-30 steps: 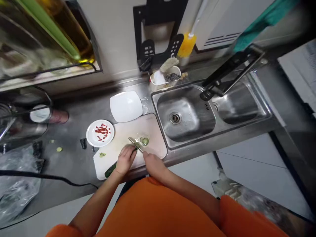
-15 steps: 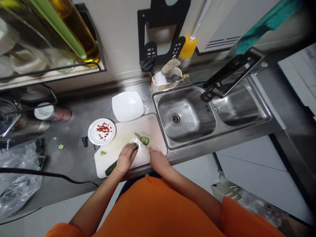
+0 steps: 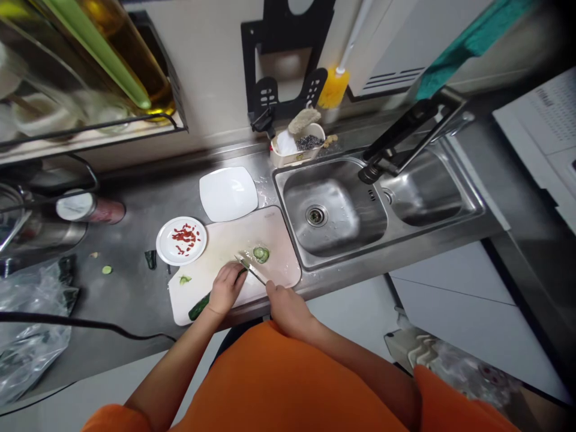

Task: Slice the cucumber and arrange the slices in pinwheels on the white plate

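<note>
Left hand [image 3: 226, 287], bare: fingers curled together over a dark green cucumber [image 3: 199, 306], gripping it against the board. Right hand [image 3: 288, 306], bare: closed round the handle of a knife [image 3: 255, 273], blade pointing away from the body, at the cucumber's cut end; whether the edge touches it cannot be told. Cucumber: one length, lying aslant on the near part of a pale cutting board [image 3: 274, 225], its far end protruding beneath the left fingers. Cucumber slices [image 3: 261, 255]: a small overlapping group, on the board just beyond the blade. Green scrap [image 3: 185, 279]: on the board's left side. Round white plate [image 3: 161, 247]: bearing scattered red pieces [image 3: 185, 236], at the board's far left corner. Squarish white dish [image 3: 228, 193]: bare, at the board's far edge. Steel worktop [image 3: 128, 252]: carrying the above, with a clear plastic bag [image 3: 36, 342] at left. Double sink [image 3: 302, 207]: set in at right, just beside the board.
</note>
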`<state>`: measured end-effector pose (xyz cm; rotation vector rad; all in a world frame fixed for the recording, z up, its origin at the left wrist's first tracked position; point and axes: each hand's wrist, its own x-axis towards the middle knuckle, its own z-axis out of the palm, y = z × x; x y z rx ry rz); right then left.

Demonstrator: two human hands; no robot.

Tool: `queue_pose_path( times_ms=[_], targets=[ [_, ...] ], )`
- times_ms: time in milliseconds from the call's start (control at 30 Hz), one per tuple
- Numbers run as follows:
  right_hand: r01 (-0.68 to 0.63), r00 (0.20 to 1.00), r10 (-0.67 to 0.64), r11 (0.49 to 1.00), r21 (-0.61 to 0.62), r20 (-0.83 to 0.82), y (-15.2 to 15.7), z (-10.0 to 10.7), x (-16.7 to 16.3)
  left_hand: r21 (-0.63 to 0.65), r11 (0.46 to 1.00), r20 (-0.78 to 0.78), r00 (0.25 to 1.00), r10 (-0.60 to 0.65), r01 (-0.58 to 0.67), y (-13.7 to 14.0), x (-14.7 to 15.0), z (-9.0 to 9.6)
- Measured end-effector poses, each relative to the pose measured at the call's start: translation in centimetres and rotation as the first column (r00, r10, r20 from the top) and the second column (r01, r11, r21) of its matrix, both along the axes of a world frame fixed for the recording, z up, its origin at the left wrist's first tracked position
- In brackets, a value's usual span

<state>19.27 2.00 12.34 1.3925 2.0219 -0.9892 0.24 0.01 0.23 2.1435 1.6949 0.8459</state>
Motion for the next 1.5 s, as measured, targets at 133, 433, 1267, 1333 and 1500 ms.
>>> queue_pose_path(
  times_ms=[133, 433, 1267, 1333, 1500],
  targets=[
    [0.006, 1.0, -0.006, 1.0, -0.012, 0.005, -0.1, 0.16, -0.02, 0.009, 1.0, -0.002, 1.0, -0.001, 0.001, -0.03, 0.0, -0.16],
    [0.005, 1.0, -0.005, 1.0, 0.018, -0.019, -0.32, -0.47, 0.03, 0.017, 1.0, -0.017, 1.0, -0.006, 0.006, 0.01, 0.07, -0.02],
    [-0.008, 1.0, 0.008, 1.0, 0.004, -0.028, 0.4, -0.06, -0.47, -0.024, 1.0, -0.004, 1.0, -0.003, 0.002, 0.31, -0.11, 0.14],
    [-0.008, 0.999, 0.008, 1.0, 0.004, -0.032, 0.44, -0.05, -0.49, -0.023, 1.0, -0.002, 1.0, -0.005, 0.005, 0.28, -0.16, -0.01],
    [-0.006, 1.0, 0.006, 1.0, 0.012, -0.027, 0.41, -0.13, -0.57, -0.014, 1.0, 0.004, 1.0, 0.0, 0.0, 0.22, -0.2, -0.29]
  ],
)
